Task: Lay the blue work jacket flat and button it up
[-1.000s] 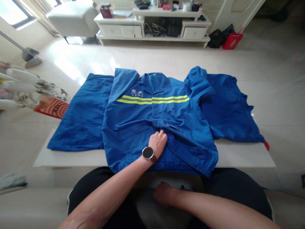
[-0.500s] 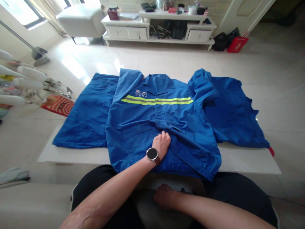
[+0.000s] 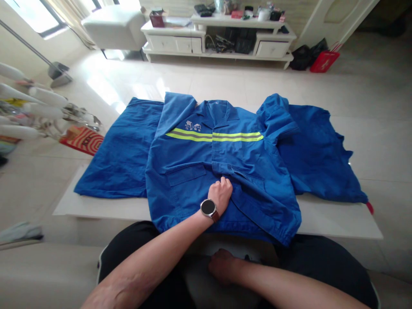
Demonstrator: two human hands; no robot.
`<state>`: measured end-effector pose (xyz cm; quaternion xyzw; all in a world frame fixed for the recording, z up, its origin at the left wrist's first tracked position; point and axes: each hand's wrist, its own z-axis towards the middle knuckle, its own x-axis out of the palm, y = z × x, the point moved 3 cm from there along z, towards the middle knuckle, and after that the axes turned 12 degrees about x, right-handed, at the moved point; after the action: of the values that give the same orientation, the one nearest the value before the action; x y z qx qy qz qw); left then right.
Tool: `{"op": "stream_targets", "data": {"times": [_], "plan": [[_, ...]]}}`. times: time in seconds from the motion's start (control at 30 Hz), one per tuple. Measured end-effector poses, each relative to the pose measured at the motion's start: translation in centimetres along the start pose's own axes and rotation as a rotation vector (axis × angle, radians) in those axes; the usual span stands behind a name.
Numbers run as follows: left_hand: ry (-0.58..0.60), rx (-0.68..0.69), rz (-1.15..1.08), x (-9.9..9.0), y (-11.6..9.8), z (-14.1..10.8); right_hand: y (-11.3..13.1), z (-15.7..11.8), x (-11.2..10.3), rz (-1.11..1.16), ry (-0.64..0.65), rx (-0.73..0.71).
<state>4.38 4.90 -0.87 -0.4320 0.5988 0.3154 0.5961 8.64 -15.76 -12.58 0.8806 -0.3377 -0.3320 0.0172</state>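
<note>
A blue work jacket lies front up, with a yellow-green and grey reflective band across its chest and white lettering above the band. My left hand, with a watch on the wrist, is closed on the jacket's front edge below the last fastened part, where the front splits open. My right hand hangs in shadow below the table edge, between my knees. Its fingers are curled, and whatever may be inside them is hidden. Other blue cloth spreads out under the jacket on both sides.
The jacket lies on a low white table. A red paper bag and white rod-like items stand at the left. Beyond the floor are a white TV cabinet, a stool, a red bag and a black bag.
The view has shifted very slightly, so the scene sits a little further right. Both hands and the jacket keep their positions.
</note>
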Motion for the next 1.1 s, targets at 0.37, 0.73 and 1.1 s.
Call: {"op": "stream_targets", "data": {"times": [0.37, 0.73, 1.1], "plan": [[0.061, 0.001, -0.037, -0.7, -0.3, -0.1, -0.2, 0.3, 1.0, 0.071, -0.117, 0.021], [0.101, 0.024, -0.044, -1.3, -0.2, 0.0, -0.3, -0.5, -0.6, 0.064, -0.159, 0.066], [0.107, 0.015, -0.022, -1.0, -0.5, 0.1, -0.4, -0.3, -0.4, 0.094, -0.129, 0.079]]}}
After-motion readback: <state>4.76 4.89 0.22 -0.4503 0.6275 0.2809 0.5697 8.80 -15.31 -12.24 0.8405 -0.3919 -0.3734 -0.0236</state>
